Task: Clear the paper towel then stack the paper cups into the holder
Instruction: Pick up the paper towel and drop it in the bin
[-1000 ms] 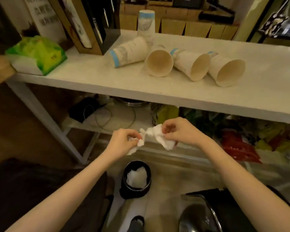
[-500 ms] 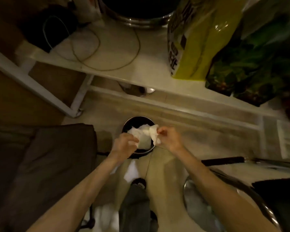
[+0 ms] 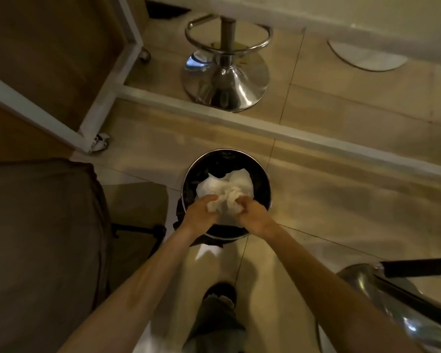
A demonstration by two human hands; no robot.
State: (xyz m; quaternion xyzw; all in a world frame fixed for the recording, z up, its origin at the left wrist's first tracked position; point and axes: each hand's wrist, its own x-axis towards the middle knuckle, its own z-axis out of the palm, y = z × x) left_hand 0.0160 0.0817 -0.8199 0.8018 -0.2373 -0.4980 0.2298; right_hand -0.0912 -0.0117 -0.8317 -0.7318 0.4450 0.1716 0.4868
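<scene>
I look straight down at a round black bin (image 3: 261, 174) on the tiled floor. A crumpled white paper towel (image 3: 225, 206) is pinched between both hands right over the bin's near side. My left hand (image 3: 199, 215) grips its left end, my right hand (image 3: 253, 215) its right end. More white paper (image 3: 229, 182) lies inside the bin just beyond the hands. The paper cups and the holder are out of view.
A chrome bar-stool base (image 3: 224, 80) stands beyond the bin, behind the white shelf frame rail (image 3: 265, 126). A brown cushioned seat (image 3: 41, 238) fills the left. Another chrome stool (image 3: 392, 296) is at the lower right. My shoe (image 3: 220, 294) is just below the bin.
My view dropped from the shelf with the cups to the floor. Both hands carried the towel down and now hold it low over the bin's opening.
</scene>
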